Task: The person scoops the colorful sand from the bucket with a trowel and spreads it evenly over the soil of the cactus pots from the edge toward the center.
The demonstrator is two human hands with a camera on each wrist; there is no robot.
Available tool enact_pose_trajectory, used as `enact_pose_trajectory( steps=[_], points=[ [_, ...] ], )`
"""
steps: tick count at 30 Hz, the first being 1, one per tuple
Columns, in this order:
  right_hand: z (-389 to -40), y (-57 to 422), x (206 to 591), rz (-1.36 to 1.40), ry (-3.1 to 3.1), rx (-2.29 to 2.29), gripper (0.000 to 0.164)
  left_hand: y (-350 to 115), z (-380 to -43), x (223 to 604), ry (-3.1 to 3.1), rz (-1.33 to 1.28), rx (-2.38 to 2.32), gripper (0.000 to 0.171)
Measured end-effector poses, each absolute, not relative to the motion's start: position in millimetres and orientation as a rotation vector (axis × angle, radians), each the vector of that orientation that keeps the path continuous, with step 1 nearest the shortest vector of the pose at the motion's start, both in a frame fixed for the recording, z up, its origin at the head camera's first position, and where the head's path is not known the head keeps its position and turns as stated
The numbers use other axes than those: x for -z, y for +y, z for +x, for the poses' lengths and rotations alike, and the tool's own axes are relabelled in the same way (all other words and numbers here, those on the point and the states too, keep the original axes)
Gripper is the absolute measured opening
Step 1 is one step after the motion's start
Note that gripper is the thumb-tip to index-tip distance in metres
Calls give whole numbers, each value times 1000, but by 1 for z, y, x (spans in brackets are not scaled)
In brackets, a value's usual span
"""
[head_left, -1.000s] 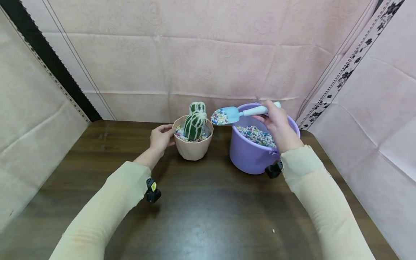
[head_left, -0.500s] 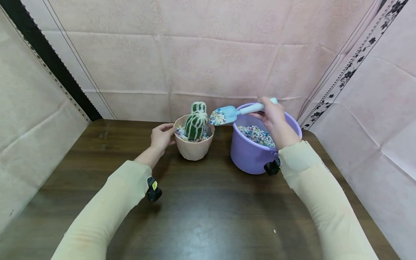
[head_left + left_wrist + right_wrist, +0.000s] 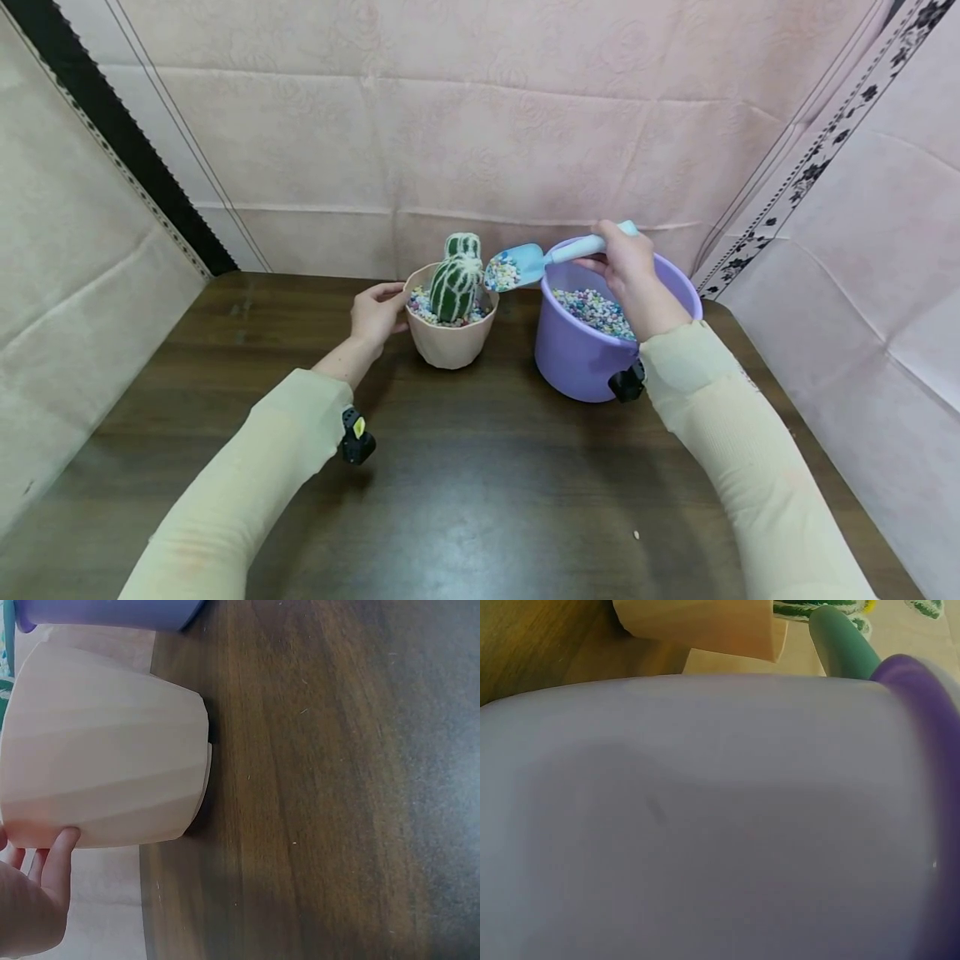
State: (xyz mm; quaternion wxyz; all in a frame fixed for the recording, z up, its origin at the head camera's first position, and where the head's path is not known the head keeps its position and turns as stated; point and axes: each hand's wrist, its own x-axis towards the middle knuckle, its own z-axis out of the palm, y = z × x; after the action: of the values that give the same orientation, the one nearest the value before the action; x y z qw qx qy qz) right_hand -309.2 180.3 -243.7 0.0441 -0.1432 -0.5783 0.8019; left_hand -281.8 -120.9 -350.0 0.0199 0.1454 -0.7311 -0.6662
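A green-and-white cactus [image 3: 454,287] stands in a cream flowerpot [image 3: 450,345] with small multicoloured pebbles around its base. My left hand [image 3: 372,317] holds the pot's left side near the rim; its fingers [image 3: 58,862] lie against the wall in the left wrist view. My right hand [image 3: 628,268] grips the handle of a light-blue trowel [image 3: 531,264] over the purple bucket [image 3: 573,357]. Pebbles lie on the trowel's blade, whose tip is at the pot's right rim, close to the cactus. In the right wrist view the bucket wall [image 3: 720,817] hides my hand.
More coloured pebbles [image 3: 596,312] lie inside the bucket, right of the pot. Both stand near the back of a dark wooden table [image 3: 450,483], close to a pale cloth backdrop [image 3: 487,150]. One small pale bit [image 3: 636,535] lies on the table at front right.
The trowel has shifted left toward the pot, its handle end rising a little and its blade now overlapping the pot's right rim. My left hand keeps its hold on the flowerpot.
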Motion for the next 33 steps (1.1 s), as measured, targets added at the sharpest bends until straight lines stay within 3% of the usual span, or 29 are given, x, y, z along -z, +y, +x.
enact_pose_trajectory(
  steps=[14, 33],
  points=[
    [-312, 178, 243, -486, -1795, -2374, 13, -113, -262, 346, -2420, 398, 1926, 43],
    [-313, 168, 240, -376, -1908, -2218, 20, -117, -269, 350, -2347, 436, 1989, 35]
  ],
)
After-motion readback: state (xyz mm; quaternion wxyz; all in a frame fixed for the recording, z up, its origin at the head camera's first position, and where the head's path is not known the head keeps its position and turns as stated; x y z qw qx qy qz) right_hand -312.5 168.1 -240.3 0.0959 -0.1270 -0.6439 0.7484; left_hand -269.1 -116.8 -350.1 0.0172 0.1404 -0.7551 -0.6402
